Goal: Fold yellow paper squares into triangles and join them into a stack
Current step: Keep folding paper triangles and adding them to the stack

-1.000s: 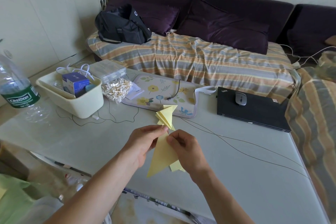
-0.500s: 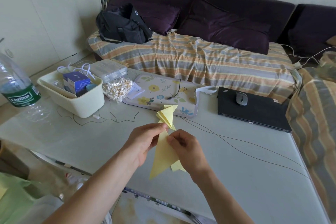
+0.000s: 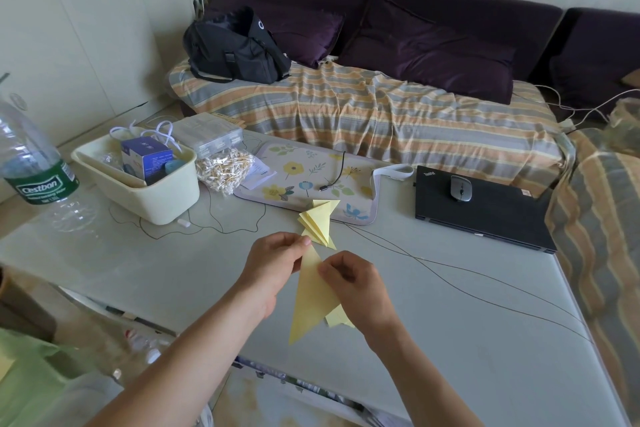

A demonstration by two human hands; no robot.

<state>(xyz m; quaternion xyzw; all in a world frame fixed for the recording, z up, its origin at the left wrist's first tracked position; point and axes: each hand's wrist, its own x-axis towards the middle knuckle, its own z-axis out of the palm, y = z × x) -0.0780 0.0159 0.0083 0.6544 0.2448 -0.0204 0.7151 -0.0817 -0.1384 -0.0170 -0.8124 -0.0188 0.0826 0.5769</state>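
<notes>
A yellow paper piece, folded to a long triangle, is held up above the grey table. My left hand pinches its upper tip. My right hand pinches its right edge, with a small yellow flap showing under the wrist. Just beyond the hands, a stack of joined yellow folded triangles lies on the table, at the edge of the floral mat.
A cream tub with a blue box stands at the left, beside a bag of cotton swabs and a water bottle. A closed black laptop with a mouse lies at right. Thin cables cross the table.
Both hands keep their pinch on the folded paper; its lower point has swung slightly. The stack of triangles has not moved.
</notes>
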